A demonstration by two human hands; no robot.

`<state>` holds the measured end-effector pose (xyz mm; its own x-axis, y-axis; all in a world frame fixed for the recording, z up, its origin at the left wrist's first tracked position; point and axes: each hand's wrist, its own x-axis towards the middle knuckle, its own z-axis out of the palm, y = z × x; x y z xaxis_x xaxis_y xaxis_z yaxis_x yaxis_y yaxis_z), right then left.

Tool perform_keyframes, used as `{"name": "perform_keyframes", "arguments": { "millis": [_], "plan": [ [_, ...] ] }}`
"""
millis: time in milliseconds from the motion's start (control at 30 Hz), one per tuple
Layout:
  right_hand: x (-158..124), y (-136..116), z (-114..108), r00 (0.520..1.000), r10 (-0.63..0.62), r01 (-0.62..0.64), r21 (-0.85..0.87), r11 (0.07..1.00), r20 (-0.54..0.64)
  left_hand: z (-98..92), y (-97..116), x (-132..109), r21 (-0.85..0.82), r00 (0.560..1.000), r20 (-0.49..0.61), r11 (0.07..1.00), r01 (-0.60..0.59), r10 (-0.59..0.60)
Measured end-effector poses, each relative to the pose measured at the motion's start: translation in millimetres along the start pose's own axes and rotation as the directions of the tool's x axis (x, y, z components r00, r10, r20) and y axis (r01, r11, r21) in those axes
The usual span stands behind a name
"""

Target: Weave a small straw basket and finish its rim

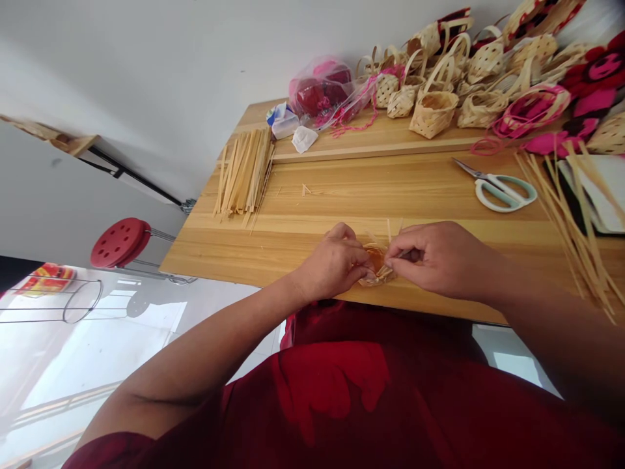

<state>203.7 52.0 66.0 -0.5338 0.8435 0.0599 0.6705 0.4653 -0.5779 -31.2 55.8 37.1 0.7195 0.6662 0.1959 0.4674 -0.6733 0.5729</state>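
A small woven basket [375,255] of pale strips sits near the table's front edge, between my two hands. Several strip ends stick up from its far rim. My left hand [340,258] grips its left side, with the fingers bent over the rim. At the right side, my right hand [430,257] has thumb and forefinger pinched together at the rim. Whether that pinch holds a single strip is too small to make out. Both hands cover much of the basket's walls.
Scissors [505,192] with pale handles lie behind my right hand. Loose strips [576,221] spread at the right, and a strip bundle [244,170] lies at the left. Finished baskets [433,114] crowd the raised back ledge beside a plastic bag [322,91]. Red stools [120,243] stand left.
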Motion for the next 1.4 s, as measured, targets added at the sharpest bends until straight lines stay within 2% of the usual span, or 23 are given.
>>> {"name": "perform_keyframes", "arguments": {
  "millis": [67,100,267,367,567,733,833,933,1000,1067,1200,1300,1400],
  "plan": [
    [1,-3,-1,0.993,-0.119,0.119,-0.075,0.990,0.005,-0.2,-2,-1,0.007,1.000,0.001,1.000,-0.013,0.013],
    [1,-3,-2,0.990,-0.136,0.138,-0.083,0.987,0.028,-0.2,-3,-1,0.010,1.000,0.000,1.000,-0.021,0.021],
    [13,8,-11,0.985,-0.026,0.034,-0.044,0.998,0.172,0.0,-5,3,0.051,0.998,0.057,0.998,-0.043,0.040],
    [21,13,-19,0.969,-0.041,0.048,-0.022,0.999,0.244,-0.6,-5,5,0.082,0.995,0.094,0.996,-0.033,0.026],
    [25,14,-28,0.966,-0.087,0.107,-0.070,0.992,0.245,-1.4,-7,3,0.062,0.995,0.098,0.998,-0.024,0.017],
    [19,24,-38,0.950,-0.066,0.081,-0.036,0.996,0.306,-1.5,-8,2,0.036,0.996,0.085,0.999,-0.013,0.010],
    [18,25,-40,0.964,-0.074,0.089,-0.049,0.995,0.254,-1.3,-8,3,0.039,0.996,0.091,0.999,-0.017,0.013],
    [17,14,-32,0.993,-0.044,0.051,-0.064,0.997,0.110,-0.7,-10,3,0.014,0.997,0.076,1.000,-0.011,0.010],
    [14,3,-23,1.000,0.008,-0.008,0.026,1.000,0.018,-0.3,-11,1,-0.007,0.999,0.054,1.000,-0.005,0.005],
    [8,-6,-13,0.999,0.048,-0.044,0.159,0.986,-0.019,-0.1,-13,-1,-0.019,0.999,0.044,1.000,-0.009,0.010],
    [-3,-11,1,0.998,0.057,-0.053,0.249,0.967,-0.007,0.6,-15,-5,-0.027,0.998,0.050,0.999,-0.036,0.037],
    [-7,-7,5,0.999,0.032,-0.038,0.279,0.960,0.027,2.4,-16,-9,-0.027,0.998,0.042,0.999,-0.044,0.045],
    [-7,-3,5,0.996,0.037,-0.067,0.384,0.921,0.083,4.7,-17,-13,-0.041,0.997,0.015,0.997,-0.070,0.070]
  ]
}}
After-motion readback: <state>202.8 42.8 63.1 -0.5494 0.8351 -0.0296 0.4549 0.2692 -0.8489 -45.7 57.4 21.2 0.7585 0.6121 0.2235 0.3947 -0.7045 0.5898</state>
